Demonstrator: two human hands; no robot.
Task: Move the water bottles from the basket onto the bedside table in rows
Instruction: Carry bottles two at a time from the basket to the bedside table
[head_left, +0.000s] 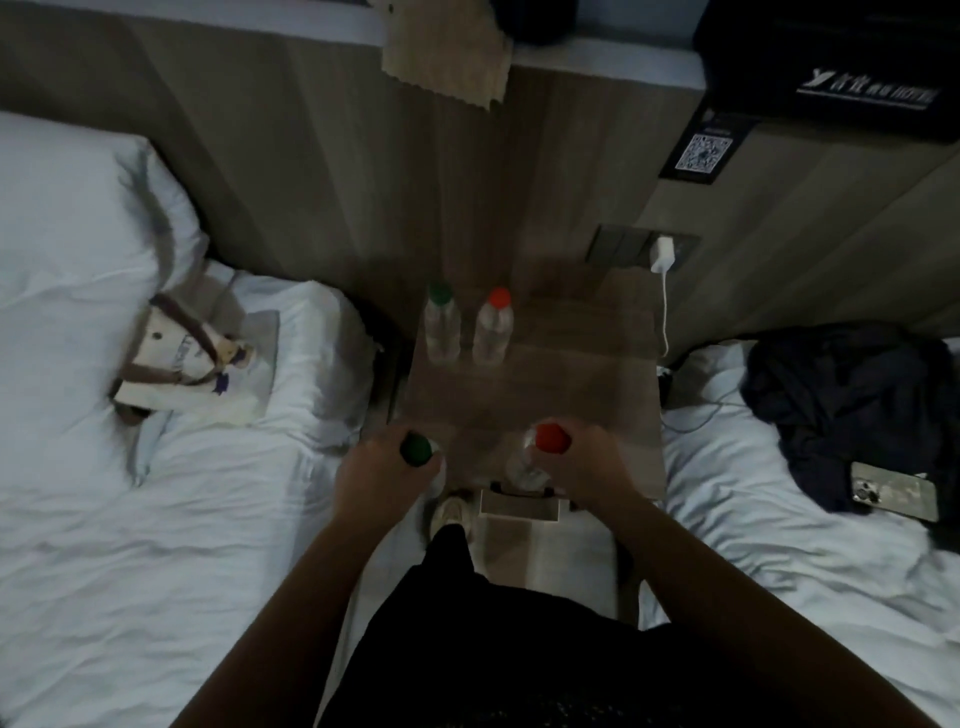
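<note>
Your left hand (382, 470) has its fingers wrapped around a green-capped bottle (415, 449), and your right hand (587, 462) grips a red-capped bottle (540, 447), both at the bench's (571, 374) near edge. Beyond your fingers, two more bottles (467, 325) stand side by side. Just below your right fingers sits the basket (519, 506).

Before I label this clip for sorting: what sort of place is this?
Likely a hotel twin room: two white-sheeted beds flank a wooden bedside table, with a black QR-code placard on the panelled headboard wall.
</note>
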